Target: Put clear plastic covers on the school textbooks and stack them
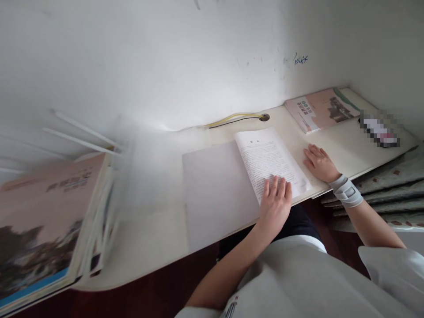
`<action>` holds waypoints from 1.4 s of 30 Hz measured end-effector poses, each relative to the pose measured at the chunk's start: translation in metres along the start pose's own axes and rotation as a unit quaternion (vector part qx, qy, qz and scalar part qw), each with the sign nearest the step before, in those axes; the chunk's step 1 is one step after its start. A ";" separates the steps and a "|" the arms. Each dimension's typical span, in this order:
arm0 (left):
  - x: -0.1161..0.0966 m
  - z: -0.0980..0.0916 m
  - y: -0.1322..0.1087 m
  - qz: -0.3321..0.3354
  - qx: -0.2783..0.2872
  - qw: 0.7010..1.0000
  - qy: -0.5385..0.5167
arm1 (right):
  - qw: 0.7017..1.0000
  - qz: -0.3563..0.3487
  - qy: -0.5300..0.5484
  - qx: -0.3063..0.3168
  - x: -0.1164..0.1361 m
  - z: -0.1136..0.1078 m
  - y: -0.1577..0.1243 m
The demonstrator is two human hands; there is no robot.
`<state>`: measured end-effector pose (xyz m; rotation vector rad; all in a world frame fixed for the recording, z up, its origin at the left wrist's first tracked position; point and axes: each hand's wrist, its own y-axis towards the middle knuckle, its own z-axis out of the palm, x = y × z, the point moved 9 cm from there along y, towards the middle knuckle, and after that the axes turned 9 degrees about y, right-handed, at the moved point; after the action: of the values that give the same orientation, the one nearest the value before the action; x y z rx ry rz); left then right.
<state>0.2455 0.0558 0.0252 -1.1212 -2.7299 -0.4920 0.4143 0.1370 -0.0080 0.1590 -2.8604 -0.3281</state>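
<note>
A white printed booklet (261,159) covered in lines of text lies on the white desk. Its left edge overlaps a plain grey sheet (215,190). My left hand (275,201) rests on the booklet's lower part, fingers stretched out and a little apart. To the right of the booklet, my right hand (319,163) lies flat on the bare desktop (347,148), holding nothing. A light grey wrist wrap (347,192) circles the right wrist.
A pink textbook (326,110) lies at the back right, near a blurred-out item (379,130). Yellow and black cables (235,118) run to a hole in the desk by the wall. At the left stands a stack of books (49,221). Patterned cloth (394,181) hangs beyond the right edge.
</note>
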 end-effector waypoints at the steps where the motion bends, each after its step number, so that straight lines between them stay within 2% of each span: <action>1: -0.002 0.001 0.001 0.007 -0.004 1.000 -0.005 | 1.000 -0.002 -0.001 -0.001 0.000 0.000 0.000; 5: -0.003 0.002 0.005 0.025 -0.025 0.999 -0.025 | 1.000 -0.005 0.006 -0.003 0.000 -0.001 0.000; 9: 0.003 -0.002 0.007 0.007 -0.043 0.998 -0.034 | 1.000 -0.005 0.021 0.002 -0.002 0.000 0.000; 14: 0.000 0.002 0.011 0.003 -0.015 0.999 -0.035 | 1.000 0.000 0.029 0.010 -0.004 0.001 0.000; 20: -0.010 0.006 0.009 0.039 -0.034 0.998 -0.044 | 0.999 -0.003 0.034 0.015 -0.003 0.001 0.000; 32: -0.014 0.012 0.023 0.051 -0.013 0.995 -0.081 | 0.998 -0.009 0.058 0.002 -0.005 0.000 0.000; 37: -0.019 0.013 0.024 0.072 0.017 0.995 -0.074 | 0.998 -0.008 0.057 0.005 -0.005 0.000 0.000; 39: -0.014 0.009 0.019 0.054 0.027 0.996 -0.062 | 0.998 -0.004 0.054 0.010 -0.005 0.001 0.000; 42: 0.002 0.005 0.008 -0.009 0.041 0.998 -0.041 | 0.999 0.000 0.050 0.015 -0.006 0.002 0.000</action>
<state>0.2495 0.0641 0.0233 -1.1214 -2.8040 -0.3416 0.4195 0.1383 -0.0114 0.1746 -2.7674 -0.2701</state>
